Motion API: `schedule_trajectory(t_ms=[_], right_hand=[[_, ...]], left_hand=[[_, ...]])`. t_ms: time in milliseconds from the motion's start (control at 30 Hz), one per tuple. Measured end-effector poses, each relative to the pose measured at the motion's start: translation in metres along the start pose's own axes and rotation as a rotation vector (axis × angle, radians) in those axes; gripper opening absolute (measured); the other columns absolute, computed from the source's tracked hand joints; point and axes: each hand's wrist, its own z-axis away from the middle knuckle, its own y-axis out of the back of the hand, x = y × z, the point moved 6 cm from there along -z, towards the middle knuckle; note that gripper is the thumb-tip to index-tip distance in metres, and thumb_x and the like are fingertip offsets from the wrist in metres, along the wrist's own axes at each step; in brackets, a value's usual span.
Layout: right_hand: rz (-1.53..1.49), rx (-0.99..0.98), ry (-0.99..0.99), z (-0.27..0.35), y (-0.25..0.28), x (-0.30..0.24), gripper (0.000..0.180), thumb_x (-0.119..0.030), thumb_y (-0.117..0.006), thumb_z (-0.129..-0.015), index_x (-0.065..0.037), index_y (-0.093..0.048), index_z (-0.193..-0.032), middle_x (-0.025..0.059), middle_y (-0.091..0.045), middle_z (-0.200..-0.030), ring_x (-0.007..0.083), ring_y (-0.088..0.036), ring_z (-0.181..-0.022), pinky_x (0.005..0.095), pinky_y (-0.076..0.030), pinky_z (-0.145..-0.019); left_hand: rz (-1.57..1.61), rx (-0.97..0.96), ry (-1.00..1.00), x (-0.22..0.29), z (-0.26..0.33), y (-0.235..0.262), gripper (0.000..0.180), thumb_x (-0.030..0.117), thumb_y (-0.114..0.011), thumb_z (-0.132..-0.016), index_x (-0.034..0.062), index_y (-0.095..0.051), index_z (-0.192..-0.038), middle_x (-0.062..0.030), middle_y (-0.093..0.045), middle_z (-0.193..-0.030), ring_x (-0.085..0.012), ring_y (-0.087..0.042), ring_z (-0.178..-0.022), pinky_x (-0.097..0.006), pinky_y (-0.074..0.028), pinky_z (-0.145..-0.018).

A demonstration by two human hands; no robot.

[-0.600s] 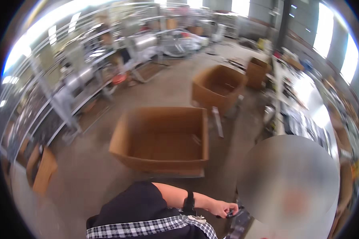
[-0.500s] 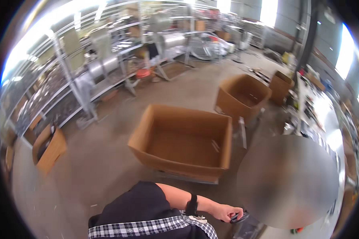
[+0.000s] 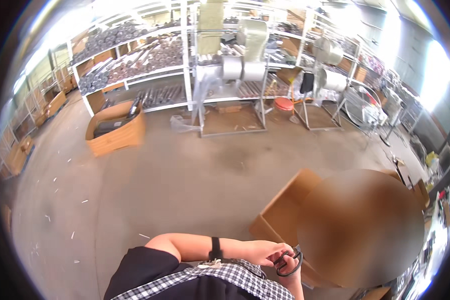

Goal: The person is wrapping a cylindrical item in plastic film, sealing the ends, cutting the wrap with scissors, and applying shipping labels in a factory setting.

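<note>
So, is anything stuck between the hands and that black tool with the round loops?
Nothing visible: the left hand and right hand meet right at the black tool with looped handles. Its far end can't be seen.

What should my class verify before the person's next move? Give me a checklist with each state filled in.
1. Black looped tool in the right hand: ok.
2. Left hand gripping it too: cannot tell; it is close against the right.
3. Tool's working end covered: cannot tell; hidden from view.
4. Floor free of scraps: not ok; pale scraps lie on it.
5. Inside of the lower-right cardboard box fully visible: not ok; a blurred patch covers much of it.
</note>
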Motion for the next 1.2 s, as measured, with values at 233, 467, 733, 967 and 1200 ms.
schedule_trajectory(t_ms=[233, 467, 733, 967, 1200], right_hand=[[0.007, -0.077, -0.101, -0.123, -0.094, -0.023, 0.025, 0.004, -0.056, -0.079, 0.0, -0.056, -0.103, 0.01, -0.06, -0.085, 0.0213, -0.062, -0.082, 0.0358, -0.054, -0.075], [0.204, 0.027, -0.114, -0.322, -0.147, -0.004, 0.018, 0.0, -0.062, -0.081, -0.006, -0.051, -0.094, 0.0083, -0.059, -0.071, 0.0218, -0.063, -0.066, 0.0304, -0.051, -0.059], [0.33, -0.26, -0.243, -0.485, -0.321, -0.018, 0.022, -0.017, -0.063, -0.086, -0.001, -0.055, -0.098, 0.0064, -0.058, -0.066, 0.0176, -0.058, -0.061, 0.0271, -0.044, -0.057], [0.387, -0.151, -0.193, -0.609, -0.368, -0.019, 0.023, -0.028, -0.06, -0.09, -0.005, -0.055, -0.089, 0.006, -0.06, -0.067, 0.0188, -0.063, -0.064, 0.0281, -0.049, -0.059], [0.222, 0.118, -0.096, -0.664, -0.327, -0.046, 0.044, -0.053, -0.05, -0.092, -0.009, -0.053, -0.087, 0.0086, -0.062, -0.073, 0.0265, -0.065, -0.073, 0.0344, -0.051, -0.065]], left_hand=[[-0.082, 0.58, 0.069, -0.079, 0.096, 0.168, 0.043, 0.014, -0.066, -0.085, 0.008, -0.05, -0.125, -0.0063, -0.06, -0.104, -0.0186, -0.06, -0.096, -0.033, -0.049, -0.087], [-0.298, 0.674, 0.73, -0.249, 0.247, 0.3, 0.043, 0.028, -0.063, -0.084, 0.0072, -0.055, -0.12, -0.0149, -0.064, -0.107, -0.0305, -0.062, -0.098, -0.04, -0.049, -0.087], [0.025, 1.077, 1.274, -0.341, 0.429, 0.34, 0.038, 0.031, -0.066, -0.081, 0.0058, -0.062, -0.11, -0.0143, -0.067, -0.096, -0.0278, -0.064, -0.086, -0.038, -0.051, -0.077], [-0.616, 0.173, 1.032, -0.526, 0.49, 0.367, 0.022, 0.023, -0.058, -0.084, 0.0101, -0.066, -0.1, -0.0121, -0.067, -0.094, -0.0273, -0.064, -0.077, -0.04, -0.052, -0.067], [-0.232, 0.908, 1.192, -0.536, 0.4, 0.709, 0.017, 0.02, -0.059, -0.082, 0.0046, -0.065, -0.088, -0.0178, -0.067, -0.083, -0.0318, -0.064, -0.078, -0.044, -0.05, -0.07]])
